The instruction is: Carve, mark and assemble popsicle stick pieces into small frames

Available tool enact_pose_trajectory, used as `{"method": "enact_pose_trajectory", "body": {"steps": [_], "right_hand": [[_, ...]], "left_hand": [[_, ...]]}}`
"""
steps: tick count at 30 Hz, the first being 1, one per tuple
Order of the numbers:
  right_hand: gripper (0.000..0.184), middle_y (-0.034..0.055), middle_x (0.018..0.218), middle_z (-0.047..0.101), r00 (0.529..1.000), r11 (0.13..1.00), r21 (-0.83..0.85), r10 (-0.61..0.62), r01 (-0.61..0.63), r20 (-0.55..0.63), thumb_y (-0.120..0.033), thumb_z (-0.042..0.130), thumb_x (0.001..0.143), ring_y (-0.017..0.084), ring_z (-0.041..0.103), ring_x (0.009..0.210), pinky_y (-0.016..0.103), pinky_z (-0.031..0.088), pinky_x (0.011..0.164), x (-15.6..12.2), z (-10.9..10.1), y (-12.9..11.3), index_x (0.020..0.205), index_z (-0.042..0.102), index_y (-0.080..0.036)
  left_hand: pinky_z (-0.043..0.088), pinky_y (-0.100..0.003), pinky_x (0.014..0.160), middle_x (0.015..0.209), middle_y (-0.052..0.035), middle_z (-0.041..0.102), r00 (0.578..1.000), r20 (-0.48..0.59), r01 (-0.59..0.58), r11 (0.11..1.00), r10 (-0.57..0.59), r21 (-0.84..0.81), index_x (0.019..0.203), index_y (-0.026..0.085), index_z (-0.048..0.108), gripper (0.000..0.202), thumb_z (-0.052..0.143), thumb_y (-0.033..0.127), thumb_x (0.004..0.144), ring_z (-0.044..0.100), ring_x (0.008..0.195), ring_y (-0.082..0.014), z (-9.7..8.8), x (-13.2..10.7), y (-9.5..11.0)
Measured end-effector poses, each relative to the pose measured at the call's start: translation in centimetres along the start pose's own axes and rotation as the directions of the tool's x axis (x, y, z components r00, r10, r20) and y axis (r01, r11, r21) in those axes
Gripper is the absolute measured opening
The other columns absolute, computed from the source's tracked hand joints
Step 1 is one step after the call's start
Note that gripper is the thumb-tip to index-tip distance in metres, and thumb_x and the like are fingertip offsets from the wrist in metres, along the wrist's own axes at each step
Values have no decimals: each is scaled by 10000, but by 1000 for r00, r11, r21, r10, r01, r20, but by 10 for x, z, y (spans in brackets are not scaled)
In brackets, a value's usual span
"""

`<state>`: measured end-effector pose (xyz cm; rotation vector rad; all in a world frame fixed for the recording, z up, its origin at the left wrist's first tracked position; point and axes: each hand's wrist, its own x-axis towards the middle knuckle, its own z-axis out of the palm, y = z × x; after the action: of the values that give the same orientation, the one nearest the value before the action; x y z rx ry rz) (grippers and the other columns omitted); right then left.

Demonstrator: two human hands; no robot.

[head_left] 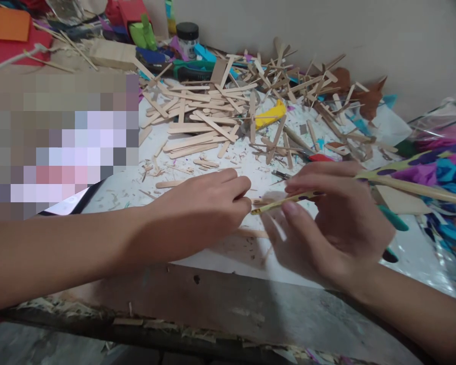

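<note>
My left hand (213,203) is closed over the white sheet, fingers curled down with the tips hidden. Just past them pokes a short bit of wooden stick (257,201); whether the fingers grip it is hidden. My right hand (338,218) pinches a long thin yellow strip with dark purple spots (271,204) between thumb and fingers. Its near end points at my left hand, and the strip seems to run on behind my fingers to the right. A flat craft stick (254,233) lies below the two hands on the sheet.
Many craft sticks (201,137) are heaped at the back, with a yellow-handled tool (269,115) among them. A dark-lidded jar (187,38) stands behind. At right lie a pale wooden rod (421,187) and blue paper scraps (450,235). The table's front edge (155,329) is worn.
</note>
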<state>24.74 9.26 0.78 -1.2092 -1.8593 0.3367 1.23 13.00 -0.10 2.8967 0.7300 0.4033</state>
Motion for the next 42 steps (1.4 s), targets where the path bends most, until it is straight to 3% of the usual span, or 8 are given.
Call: {"method": "enact_pose_trajectory", "body": {"steps": [3,5,6,10,12,23,29,42], "right_hand": [[265,57,996,722,980,988,-23,-147,152,131,-137,721,877,248,677,914,414,538,787,1,1,-1,1093,716,-291],[170,36,882,743,958,994,-70,-65,88,279,-152,715,901,208,681,751,367,517,648,4,2,-2,1018,723,-275],[114,25,831,746,956,994,-105,2,30,294,-169,718,909,192,671,687,351,499,601,5,2,-3,966,722,-268],[73,2,766,753,968,970,-147,215,-196,129,-242,781,899,151,633,583,311,471,533,10,2,-1,844,734,-253],[70,2,773,760,959,964,-133,249,-231,135,-256,792,896,145,631,583,299,466,521,11,2,1,841,749,-253],[86,-6,716,725,956,973,-168,194,-159,221,-174,740,899,130,592,555,296,430,503,10,8,-7,833,731,-229],[106,1,755,723,977,980,-186,109,-74,185,-164,744,887,142,601,614,295,472,572,8,8,-6,828,687,-230],[112,8,718,734,967,982,-158,132,-99,217,-201,749,892,145,593,576,294,459,546,12,8,-5,801,689,-226]], "left_hand": [[471,-352,813,1062,-104,641,1000,-22,-12,1000,12,-7,976,146,668,203,497,38,966,553,946,-229,1,0,0],[468,-356,801,1043,-103,638,999,-36,-15,1000,15,-1,952,147,661,220,499,0,928,546,934,-232,2,-1,0],[466,-356,791,1034,-99,636,999,-35,-9,1000,9,4,937,151,656,229,497,-12,915,542,929,-232,2,-1,0],[465,-354,768,1025,-87,627,1000,-20,13,1000,-13,25,929,162,642,218,481,15,941,534,911,-222,2,0,0],[462,-358,757,1004,-82,614,999,-37,9,999,-8,40,917,158,636,233,461,5,928,528,900,-223,3,0,0],[440,-373,731,953,-79,610,1000,-31,-2,998,4,58,852,146,639,220,494,1,930,530,886,-224,5,3,0],[440,-367,769,994,-89,635,998,-48,-29,999,30,34,860,150,659,216,522,-2,926,549,945,-240,5,3,-2],[406,-318,775,979,-82,658,998,-58,-16,1000,16,8,854,134,675,207,540,7,947,544,916,-210,5,4,-2]]}}
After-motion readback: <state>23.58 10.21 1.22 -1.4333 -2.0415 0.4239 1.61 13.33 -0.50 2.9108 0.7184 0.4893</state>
